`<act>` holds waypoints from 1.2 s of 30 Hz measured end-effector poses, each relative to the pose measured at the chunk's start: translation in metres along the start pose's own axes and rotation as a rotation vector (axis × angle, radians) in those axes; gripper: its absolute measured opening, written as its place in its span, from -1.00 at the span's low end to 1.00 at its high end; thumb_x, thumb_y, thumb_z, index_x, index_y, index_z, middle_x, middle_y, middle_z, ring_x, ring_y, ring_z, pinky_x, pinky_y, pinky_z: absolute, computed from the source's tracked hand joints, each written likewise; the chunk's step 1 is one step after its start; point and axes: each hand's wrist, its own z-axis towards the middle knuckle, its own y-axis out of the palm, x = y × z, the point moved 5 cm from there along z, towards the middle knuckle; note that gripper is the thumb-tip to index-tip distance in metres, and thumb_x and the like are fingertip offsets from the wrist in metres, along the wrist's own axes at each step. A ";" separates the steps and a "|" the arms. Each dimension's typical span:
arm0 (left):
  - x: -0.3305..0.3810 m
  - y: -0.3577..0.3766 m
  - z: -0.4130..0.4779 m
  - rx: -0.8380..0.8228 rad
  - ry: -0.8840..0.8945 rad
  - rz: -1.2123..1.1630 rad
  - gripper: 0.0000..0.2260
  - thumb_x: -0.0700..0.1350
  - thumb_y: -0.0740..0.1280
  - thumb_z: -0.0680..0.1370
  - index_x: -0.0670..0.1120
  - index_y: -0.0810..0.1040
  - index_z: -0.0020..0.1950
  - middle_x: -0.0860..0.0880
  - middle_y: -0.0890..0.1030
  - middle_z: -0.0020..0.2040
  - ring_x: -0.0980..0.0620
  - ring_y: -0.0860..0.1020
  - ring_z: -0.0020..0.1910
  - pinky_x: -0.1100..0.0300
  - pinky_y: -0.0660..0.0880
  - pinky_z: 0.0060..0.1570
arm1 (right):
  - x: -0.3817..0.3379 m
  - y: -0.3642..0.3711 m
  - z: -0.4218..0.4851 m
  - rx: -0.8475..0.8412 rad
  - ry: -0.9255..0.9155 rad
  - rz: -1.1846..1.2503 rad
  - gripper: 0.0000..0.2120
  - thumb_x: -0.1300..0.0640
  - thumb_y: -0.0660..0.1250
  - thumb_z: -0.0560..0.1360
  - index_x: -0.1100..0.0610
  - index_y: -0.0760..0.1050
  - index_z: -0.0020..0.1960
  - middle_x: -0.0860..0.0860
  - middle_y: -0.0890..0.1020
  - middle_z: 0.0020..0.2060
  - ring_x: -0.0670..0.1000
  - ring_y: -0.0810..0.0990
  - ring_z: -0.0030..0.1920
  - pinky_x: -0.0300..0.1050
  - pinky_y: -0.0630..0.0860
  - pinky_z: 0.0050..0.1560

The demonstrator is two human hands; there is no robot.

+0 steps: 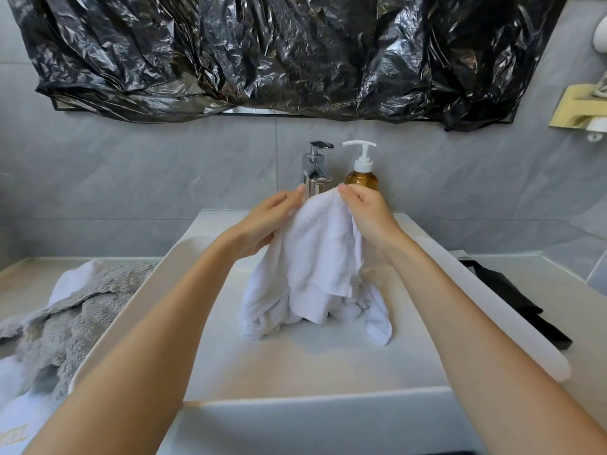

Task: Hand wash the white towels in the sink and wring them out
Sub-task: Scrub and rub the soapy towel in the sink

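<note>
You have two hands up over the sink point(157, 290), and between them one white towel point(315, 257). Your left hand point(262, 221) grasps its upper left side, fingers curled into the cloth; your right hand point(368, 215) pinches the top edge at 12 o'clock. The towel hangs with its long axis upright, top toward the tap point(317, 169), lower folds resting on the basin floor at the centre. One amber pump bottle point(361, 172) stands just right of the tap. At 9 o'clock, on the tabletop point(26, 284), lies one grey towel point(65, 316) over white cloth. At 3 o'clock lies one black cloth point(519, 307).
</note>
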 end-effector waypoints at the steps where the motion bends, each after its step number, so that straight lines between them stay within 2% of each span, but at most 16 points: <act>1: -0.001 0.003 -0.001 -0.050 -0.033 0.016 -0.56 0.33 0.17 0.55 0.02 0.61 0.06 0.10 0.65 -0.12 0.13 0.59 -0.14 0.29 0.48 -0.10 | -0.002 -0.001 0.001 0.030 0.020 0.051 -0.74 0.11 0.13 0.66 0.18 0.35 -0.18 0.06 0.31 -0.32 -0.04 0.29 -0.27 -0.23 0.23 -0.30; 3: -0.004 0.007 -0.001 -0.145 -0.057 0.065 -0.44 0.39 0.07 0.54 0.01 0.66 0.04 0.04 0.61 -0.13 0.10 0.55 -0.15 0.26 0.45 -0.03 | -0.002 -0.004 0.004 0.078 0.069 0.166 -0.78 0.08 0.12 0.66 0.17 0.39 -0.11 0.07 0.35 -0.24 0.01 0.32 -0.20 -0.18 0.27 -0.23; 5: -0.009 0.010 -0.003 -0.226 -0.086 0.056 -0.38 0.40 0.02 0.51 -0.04 0.64 0.08 0.00 0.61 -0.06 0.07 0.54 -0.07 0.20 0.42 0.11 | -0.001 -0.007 0.005 0.111 0.135 0.304 -0.79 0.06 0.15 0.65 0.16 0.39 -0.09 0.08 0.37 -0.22 0.02 0.36 -0.18 -0.11 0.30 -0.16; 7: -0.017 0.010 -0.006 -0.278 -0.145 0.055 -0.42 0.39 0.06 0.48 0.05 0.59 0.21 0.11 0.66 0.06 0.14 0.59 0.06 0.19 0.40 0.19 | 0.000 -0.013 0.005 0.153 0.205 0.441 -0.82 0.06 0.19 0.63 0.16 0.40 -0.06 0.06 0.42 -0.28 0.00 0.42 -0.23 -0.11 0.35 -0.18; 9: -0.024 0.008 -0.008 -0.294 -0.193 0.044 -0.48 0.35 0.11 0.51 0.09 0.53 0.30 0.12 0.65 0.17 0.14 0.59 0.16 0.17 0.42 0.21 | 0.001 -0.019 0.003 0.166 0.247 0.508 -0.81 0.04 0.21 0.63 0.16 0.44 -0.02 0.04 0.46 -0.28 0.01 0.44 -0.21 -0.13 0.37 -0.21; 12: -0.020 -0.003 -0.004 -0.082 -0.196 -0.058 -0.55 0.27 0.24 0.53 -0.02 0.61 0.20 0.01 0.68 0.13 0.05 0.63 0.11 0.16 0.50 0.13 | -0.001 -0.028 0.001 0.211 0.260 0.511 -0.74 0.00 0.22 0.62 0.16 0.55 -0.04 0.05 0.58 -0.23 0.00 0.55 -0.20 -0.19 0.46 -0.19; 15: -0.006 -0.012 0.003 0.167 -0.187 -0.231 -0.66 0.17 0.34 0.54 -0.09 0.64 0.05 -0.04 0.71 -0.01 0.02 0.66 -0.06 0.15 0.55 0.01 | -0.005 -0.029 -0.002 0.240 0.311 0.517 -0.70 -0.06 0.23 0.60 0.11 0.55 -0.15 -0.06 0.62 -0.38 -0.10 0.59 -0.36 -0.35 0.47 -0.40; 16: -0.003 -0.013 0.005 0.234 -0.191 -0.285 -0.70 0.13 0.34 0.56 -0.10 0.63 0.05 -0.04 0.70 -0.05 0.01 0.65 -0.09 0.15 0.55 -0.01 | -0.006 -0.025 -0.002 0.233 0.325 0.527 -0.69 -0.10 0.24 0.59 0.11 0.55 -0.13 -0.06 0.62 -0.37 -0.08 0.59 -0.33 -0.32 0.47 -0.38; 18: 0.002 -0.007 0.009 0.325 -0.206 -0.391 -0.69 0.09 0.29 0.58 -0.11 0.59 0.15 -0.06 0.68 -0.02 -0.03 0.64 -0.04 0.11 0.54 0.08 | -0.008 -0.012 -0.003 0.209 0.331 0.469 -0.64 -0.17 0.26 0.55 0.14 0.55 -0.06 -0.02 0.59 -0.28 -0.05 0.56 -0.24 -0.25 0.46 -0.25; 19: 0.003 -0.001 0.010 0.341 -0.204 -0.437 -0.67 0.09 0.26 0.60 -0.13 0.59 0.16 -0.09 0.67 -0.01 -0.05 0.64 -0.02 0.11 0.54 0.08 | -0.009 -0.001 -0.006 0.198 0.319 0.411 -0.64 -0.16 0.27 0.55 0.15 0.53 -0.11 -0.01 0.55 -0.30 -0.04 0.52 -0.25 -0.24 0.43 -0.24; 22: 0.000 0.020 0.004 0.358 -0.212 -0.480 -0.71 0.02 0.17 0.62 -0.10 0.51 -0.19 -0.09 0.55 -0.26 -0.02 0.54 -0.29 0.21 0.45 -0.26 | -0.005 0.035 -0.017 0.158 0.235 0.210 -0.60 -0.02 0.23 0.60 0.11 0.32 -0.36 -0.02 0.37 -0.44 -0.03 0.34 -0.33 -0.14 0.29 -0.28; 24: -0.004 0.033 -0.002 0.404 -0.241 -0.429 -0.74 -0.04 0.18 0.58 -0.07 0.45 -0.29 -0.05 0.47 -0.33 -0.02 0.46 -0.35 0.20 0.35 -0.33 | 0.002 0.040 -0.023 0.194 0.215 0.105 -0.54 0.05 0.17 0.63 0.10 0.21 -0.43 -0.04 0.30 -0.50 -0.02 0.29 -0.37 -0.11 0.21 -0.27; 27: 0.002 0.056 -0.007 0.396 -0.192 -0.338 -0.76 -0.08 0.21 0.55 -0.08 0.48 -0.31 -0.06 0.52 -0.33 -0.07 0.50 -0.29 0.18 0.38 -0.25 | 0.022 0.022 -0.013 0.306 0.333 0.063 -0.54 0.08 0.17 0.62 0.10 0.27 -0.45 0.00 0.38 -0.48 0.06 0.38 -0.30 -0.11 0.27 -0.19; 29: 0.007 0.074 -0.008 0.342 -0.175 -0.303 -0.79 -0.07 0.24 0.52 -0.10 0.53 -0.28 -0.13 0.59 -0.25 -0.10 0.54 -0.21 0.09 0.43 -0.15 | 0.032 0.010 -0.007 0.356 0.420 0.137 -0.58 0.07 0.19 0.61 0.10 0.34 -0.42 0.07 0.47 -0.39 0.12 0.47 -0.17 -0.04 0.36 -0.11; 31: 0.007 0.073 -0.005 0.378 -0.157 -0.272 -0.79 -0.05 0.24 0.49 -0.11 0.54 -0.28 -0.16 0.62 -0.19 -0.13 0.56 -0.16 0.05 0.47 -0.09 | 0.033 0.008 -0.009 0.347 0.436 0.113 -0.61 0.05 0.18 0.61 0.09 0.39 -0.39 0.12 0.54 -0.29 0.15 0.53 -0.12 0.02 0.44 -0.05; 36: -0.017 0.020 0.000 0.617 -0.218 -0.288 -0.73 -0.08 0.20 0.57 -0.12 0.45 -0.32 -0.08 0.52 -0.30 -0.12 0.49 -0.18 0.06 0.45 -0.08 | -0.001 0.044 -0.028 0.159 0.268 0.063 -0.56 0.07 0.16 0.62 0.08 0.24 -0.43 -0.01 0.35 -0.48 0.02 0.35 -0.32 -0.11 0.27 -0.23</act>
